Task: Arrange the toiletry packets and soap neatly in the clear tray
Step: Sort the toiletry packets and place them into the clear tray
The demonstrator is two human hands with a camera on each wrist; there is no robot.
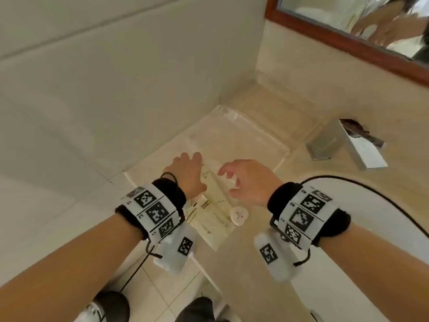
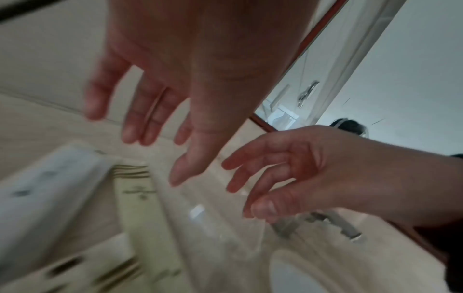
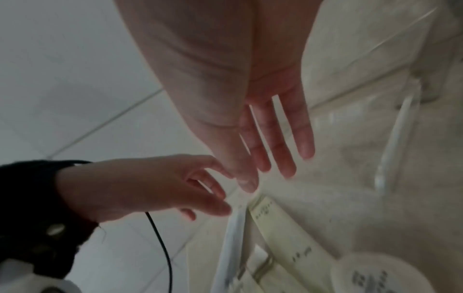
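A clear tray (image 1: 234, 126) stands in the counter's back corner; its rim (image 3: 391, 148) also shows in the right wrist view. Just in front of it lie pale yellow packets (image 1: 210, 225), one long packet (image 1: 209, 180) pointing at the tray, and a round white soap (image 1: 239, 216). My left hand (image 1: 195, 170) hovers over the long packet's far end with fingers (image 2: 140, 126) straight, holding nothing. My right hand (image 1: 229, 182) hovers beside it, loosely spread and empty. The packets (image 2: 140, 208) and soap (image 3: 375, 275) look blurred in the wrist views.
A chrome faucet (image 1: 348, 142) stands right of the tray, with a white sink basin (image 1: 362, 205) below it. A tiled wall (image 1: 92, 89) closes the left side. A wood-framed mirror (image 1: 348, 26) hangs behind. The counter edge (image 1: 204, 270) is near my wrists.
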